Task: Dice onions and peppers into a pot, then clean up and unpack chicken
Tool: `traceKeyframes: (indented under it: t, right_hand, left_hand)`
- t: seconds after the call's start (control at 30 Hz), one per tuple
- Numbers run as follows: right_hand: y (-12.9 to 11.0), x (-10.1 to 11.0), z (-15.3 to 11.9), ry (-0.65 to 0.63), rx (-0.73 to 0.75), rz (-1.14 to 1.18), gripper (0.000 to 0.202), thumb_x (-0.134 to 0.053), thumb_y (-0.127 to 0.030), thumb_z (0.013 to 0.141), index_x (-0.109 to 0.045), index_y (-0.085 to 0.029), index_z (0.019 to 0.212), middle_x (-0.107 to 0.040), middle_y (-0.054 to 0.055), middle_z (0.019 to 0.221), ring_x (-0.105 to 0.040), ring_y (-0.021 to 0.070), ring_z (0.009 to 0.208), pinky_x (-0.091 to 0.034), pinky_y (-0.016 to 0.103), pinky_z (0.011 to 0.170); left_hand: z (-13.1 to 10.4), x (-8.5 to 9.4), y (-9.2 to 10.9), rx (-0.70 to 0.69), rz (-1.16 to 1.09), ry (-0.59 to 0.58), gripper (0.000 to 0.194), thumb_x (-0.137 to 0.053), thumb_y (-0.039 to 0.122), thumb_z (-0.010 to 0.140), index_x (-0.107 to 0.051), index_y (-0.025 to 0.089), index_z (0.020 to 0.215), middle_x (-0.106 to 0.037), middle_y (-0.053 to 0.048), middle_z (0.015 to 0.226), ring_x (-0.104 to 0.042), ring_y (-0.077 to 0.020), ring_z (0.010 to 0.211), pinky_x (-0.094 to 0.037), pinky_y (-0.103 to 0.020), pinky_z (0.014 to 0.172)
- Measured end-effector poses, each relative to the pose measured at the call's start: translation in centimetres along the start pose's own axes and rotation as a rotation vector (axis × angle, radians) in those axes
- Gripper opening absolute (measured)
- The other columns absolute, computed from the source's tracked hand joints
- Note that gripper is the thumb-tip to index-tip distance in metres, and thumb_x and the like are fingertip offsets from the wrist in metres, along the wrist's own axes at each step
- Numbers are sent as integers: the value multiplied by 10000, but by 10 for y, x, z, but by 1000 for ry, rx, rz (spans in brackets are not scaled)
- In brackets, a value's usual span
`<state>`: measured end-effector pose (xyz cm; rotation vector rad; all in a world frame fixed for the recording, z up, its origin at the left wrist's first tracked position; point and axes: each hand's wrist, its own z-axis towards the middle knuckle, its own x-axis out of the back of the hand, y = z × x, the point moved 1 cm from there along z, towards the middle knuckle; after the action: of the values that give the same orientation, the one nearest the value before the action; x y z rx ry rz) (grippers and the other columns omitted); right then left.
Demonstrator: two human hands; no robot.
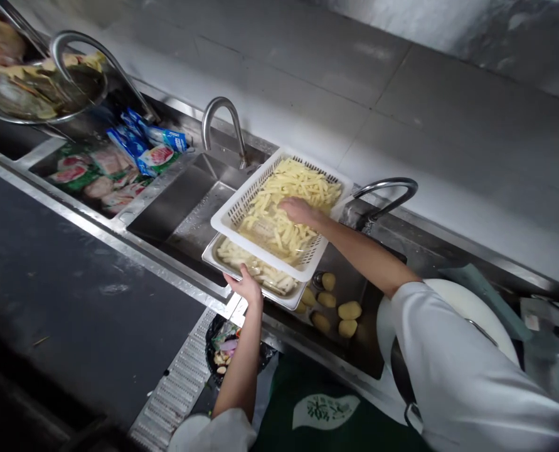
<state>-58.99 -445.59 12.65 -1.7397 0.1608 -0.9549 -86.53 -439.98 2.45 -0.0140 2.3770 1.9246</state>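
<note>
A white slotted plastic basket (226, 220) full of pale cut potato strips (298, 182) lies over a shallow metal tray (208, 252). More potato strips sit in the tray, in what looks like water. My left hand (247, 287) grips the tray's near edge, with the thumb up on the rim. My right hand (300, 211) is curled among the strips in the basket. Its fingertips are turned down, so I cannot see whether they hold any strips. Several peeled whole potatoes (349, 310) lie in the sink basin under the basket's right side.
Curved faucets (223, 103) stand along the wall. Left of the bare basin (185, 207), another holds packaged meat (114, 169) and blue packets (133, 141). A large metal bowl (44, 94) stands at far left. A black-lined bin (223, 351) holds scraps below; a round white board (467, 307) is at right.
</note>
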Motion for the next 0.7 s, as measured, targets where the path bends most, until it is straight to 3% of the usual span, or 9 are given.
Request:
traceKeyframes:
  t: [0.1,0.17,0.27,0.37,0.47,0.53,0.6,0.7]
  right_hand:
    - [-5,-9,-23,-160,58,-282,142,-700,-117,826,-627,-184,724,-710,96,945,-612,286,1163,-435,411,1079]
    - [-9,-9,-39,-191,83,-368,144,-670,-129,852,-614,-181,730,-702,94,943,-613,272,1135,-424,403,1080]
    - [-19,2,-71,-37,154,-339,130,-547,-173,938,-642,-181,851,-699,91,994,-605,254,1126,-412,400,1090]
    - [-20,14,-125,279,130,-194,243,-412,-286,1015,-641,-209,984,-691,75,1072,-611,234,1113,-432,374,1068]
    - [4,13,-195,643,-90,10,296,-354,-398,1020,-592,-249,927,-667,54,993,-626,224,1065,-476,351,1018]
    - [32,2,-242,798,-301,149,283,-341,-404,997,-553,-264,874,-638,46,890,-635,231,1008,-512,361,977]
    - [61,-17,-284,751,-561,294,215,-420,-397,949,-544,-272,827,-602,36,786,-636,248,973,-537,379,928]
    - [91,-51,-336,504,-836,471,149,-631,-367,841,-580,-267,744,-552,30,648,-646,284,911,-543,407,812]
  left_hand:
    - [1,0,-1,6,3,-19,560,-632,248,955,-459,121,1472,-616,-182,1455,-647,-228,1295,-448,-406,1199]
    - [2,0,-3,29,13,-23,610,-620,248,966,-402,105,1518,-579,-201,1494,-627,-230,1326,-439,-400,1209]
    - [2,-1,-4,56,28,-19,727,-628,278,978,-286,83,1589,-503,-225,1564,-564,-227,1411,-417,-364,1226]
    - [4,-1,-4,57,36,-43,763,-628,288,984,-240,99,1613,-493,-207,1580,-554,-206,1426,-409,-324,1229]
    - [8,0,-7,54,34,-48,751,-628,263,976,-256,92,1605,-497,-209,1578,-592,-202,1387,-414,-313,1220]
    - [10,1,-9,52,76,-24,747,-644,267,964,-284,80,1592,-483,-216,1584,-581,-209,1401,-398,-308,1227]
    - [12,0,-11,22,135,-21,729,-655,309,963,-325,91,1575,-465,-209,1593,-541,-217,1442,-370,-308,1244]
    - [12,-3,-7,-44,165,-68,658,-634,373,979,-390,131,1540,-462,-193,1594,-529,-223,1446,-378,-334,1245]
